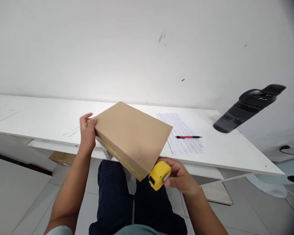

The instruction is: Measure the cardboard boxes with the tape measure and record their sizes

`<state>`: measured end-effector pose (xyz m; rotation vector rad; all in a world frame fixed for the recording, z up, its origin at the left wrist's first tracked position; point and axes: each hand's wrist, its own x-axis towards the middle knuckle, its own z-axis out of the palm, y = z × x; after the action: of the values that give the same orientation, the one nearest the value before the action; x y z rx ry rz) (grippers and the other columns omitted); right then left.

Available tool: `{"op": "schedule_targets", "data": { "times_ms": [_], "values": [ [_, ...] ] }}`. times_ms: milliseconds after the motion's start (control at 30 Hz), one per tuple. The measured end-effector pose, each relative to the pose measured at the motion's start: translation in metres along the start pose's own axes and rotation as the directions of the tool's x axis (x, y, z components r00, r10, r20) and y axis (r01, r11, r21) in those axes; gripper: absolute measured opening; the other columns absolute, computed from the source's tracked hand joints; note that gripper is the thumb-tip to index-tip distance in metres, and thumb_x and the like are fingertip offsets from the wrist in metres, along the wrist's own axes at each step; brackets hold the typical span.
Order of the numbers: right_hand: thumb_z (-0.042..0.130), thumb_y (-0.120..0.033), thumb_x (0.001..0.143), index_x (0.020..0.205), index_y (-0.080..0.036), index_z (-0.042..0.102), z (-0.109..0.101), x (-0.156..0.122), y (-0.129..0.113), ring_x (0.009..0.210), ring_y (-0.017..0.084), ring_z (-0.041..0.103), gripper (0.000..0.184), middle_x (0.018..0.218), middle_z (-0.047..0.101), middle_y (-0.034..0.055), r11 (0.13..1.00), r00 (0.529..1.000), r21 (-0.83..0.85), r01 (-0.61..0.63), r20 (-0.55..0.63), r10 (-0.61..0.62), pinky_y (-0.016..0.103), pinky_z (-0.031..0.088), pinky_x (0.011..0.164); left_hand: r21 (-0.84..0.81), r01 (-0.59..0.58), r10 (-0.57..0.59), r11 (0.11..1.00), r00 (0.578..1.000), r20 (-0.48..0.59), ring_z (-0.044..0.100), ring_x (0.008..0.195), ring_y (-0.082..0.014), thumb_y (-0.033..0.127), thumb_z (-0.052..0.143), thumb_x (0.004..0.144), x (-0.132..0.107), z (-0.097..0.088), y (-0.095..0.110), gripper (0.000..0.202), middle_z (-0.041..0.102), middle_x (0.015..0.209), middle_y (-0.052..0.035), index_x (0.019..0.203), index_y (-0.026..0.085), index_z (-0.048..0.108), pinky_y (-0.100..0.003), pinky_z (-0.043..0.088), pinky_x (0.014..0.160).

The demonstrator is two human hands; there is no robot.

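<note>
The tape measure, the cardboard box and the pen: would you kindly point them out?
Tape measure [160, 173]: head view, yellow casing.
Cardboard box [134, 135]: head view, broad face.
Pen [187, 137]: head view, red barrel.

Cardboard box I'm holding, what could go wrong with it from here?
The cardboard box is tilted over the front edge of the table and might slip. The right hand holds the yellow tape measure, so that hand's support may be weak. Swinging the box could nudge the pen on the paper.

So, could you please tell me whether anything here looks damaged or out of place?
Dark marks spot the white wall, and short dark streaks lie on the tabletop beside the left hand; they stand out against the white surfaces. Nothing looks spilled.
</note>
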<state>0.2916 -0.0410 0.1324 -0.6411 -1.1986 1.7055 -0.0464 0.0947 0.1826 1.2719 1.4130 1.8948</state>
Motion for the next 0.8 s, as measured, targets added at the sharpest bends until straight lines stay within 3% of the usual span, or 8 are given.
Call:
{"op": "schedule_targets", "data": {
  "times_ms": [200,333,400,433,500,600,667,800],
  "values": [
    [0.096,-0.037,0.064,0.111,-0.024,0.077,0.073,0.047,0.016,0.090,0.020,0.071,0.052,0.101,0.077,0.0045,0.988,0.996,0.126,-0.084,-0.022,0.087,0.034,0.059,0.086,-0.054,0.146,-0.143,0.988,0.988,0.049,0.062,0.097,-0.0240,0.072,0.066,0.081,0.056,0.064,0.011,0.053,0.064,0.096,-0.0094,0.090,0.020,0.058,-0.035,0.053,0.083],
    [0.095,-0.038,0.065,0.113,-0.024,0.074,0.085,0.061,0.018,0.093,0.020,0.071,0.054,0.105,0.077,0.0041,0.988,0.992,0.157,0.015,-0.126,0.005,0.033,0.058,0.087,-0.122,0.101,-0.111,0.987,0.991,-0.079,0.061,0.122,-0.0262,0.084,0.036,0.090,0.044,0.039,0.036,0.066,0.062,0.130,-0.0142,0.115,0.026,0.057,-0.042,0.053,0.095],
    [0.095,-0.038,0.067,0.113,-0.024,0.072,0.074,0.053,0.011,0.084,0.018,0.070,0.053,0.099,0.076,0.0032,0.990,0.988,0.131,0.042,-0.150,-0.022,0.030,0.059,0.078,-0.137,-0.158,0.149,0.978,0.986,-0.073,0.064,0.122,-0.0266,0.079,0.047,0.089,0.003,0.009,0.045,0.061,0.065,0.130,-0.0109,0.122,0.030,0.059,-0.045,0.054,0.100],
    [0.094,-0.038,0.068,0.114,-0.025,0.072,0.068,0.047,0.006,0.079,0.016,0.069,0.053,0.095,0.075,0.0026,0.992,0.987,0.117,0.055,-0.157,-0.036,0.028,0.059,0.073,-0.086,-0.350,0.349,0.933,0.937,-0.030,0.066,0.120,-0.0266,0.077,0.052,0.089,-0.025,-0.005,0.048,0.058,0.067,0.126,-0.0098,0.124,0.031,0.061,-0.047,0.054,0.103],
    [0.093,-0.039,0.070,0.115,-0.026,0.070,0.060,0.036,-0.004,0.070,0.014,0.067,0.052,0.089,0.074,0.0016,0.992,0.986,0.098,0.076,-0.157,-0.061,0.026,0.058,0.065,0.035,-0.686,0.654,0.726,0.706,0.272,0.070,0.112,-0.0275,0.074,0.061,0.086,-0.080,-0.025,0.054,0.055,0.072,0.116,-0.0089,0.123,0.033,0.065,-0.049,0.056,0.103],
    [0.092,-0.042,0.071,0.115,-0.027,0.068,0.061,0.028,-0.016,0.074,0.015,0.068,0.052,0.093,0.074,0.0025,0.993,0.995,0.103,0.054,-0.094,-0.044,0.027,0.060,0.071,0.003,-0.913,0.729,0.408,0.328,0.601,0.075,0.098,-0.0206,0.047,0.073,0.089,-0.136,-0.030,0.066,0.022,0.076,0.103,-0.0032,0.107,0.034,0.071,-0.041,0.062,0.095],
    [0.091,-0.042,0.073,0.116,-0.027,0.068,0.067,0.027,-0.018,0.082,0.015,0.070,0.052,0.099,0.075,0.0033,0.994,1.000,0.109,0.013,-0.025,-0.010,0.028,0.060,0.077,-0.009,-0.954,0.771,0.299,0.236,0.592,0.075,0.087,-0.0154,0.024,0.074,0.089,-0.149,-0.024,0.071,0.010,0.076,0.093,0.0007,0.095,0.031,0.071,-0.033,0.064,0.088],
    [0.090,-0.038,0.076,0.118,-0.027,0.069,0.073,0.021,-0.014,0.087,0.014,0.072,0.049,0.103,0.076,0.0024,0.996,1.000,0.088,0.006,0.017,-0.007,0.025,0.059,0.080,0.022,-0.968,0.780,0.251,0.216,0.587,0.076,0.082,-0.0139,0.011,0.074,0.083,-0.158,-0.029,0.058,0.020,0.078,0.090,0.0037,0.087,0.030,0.069,-0.034,0.064,0.087]
  ]
}}
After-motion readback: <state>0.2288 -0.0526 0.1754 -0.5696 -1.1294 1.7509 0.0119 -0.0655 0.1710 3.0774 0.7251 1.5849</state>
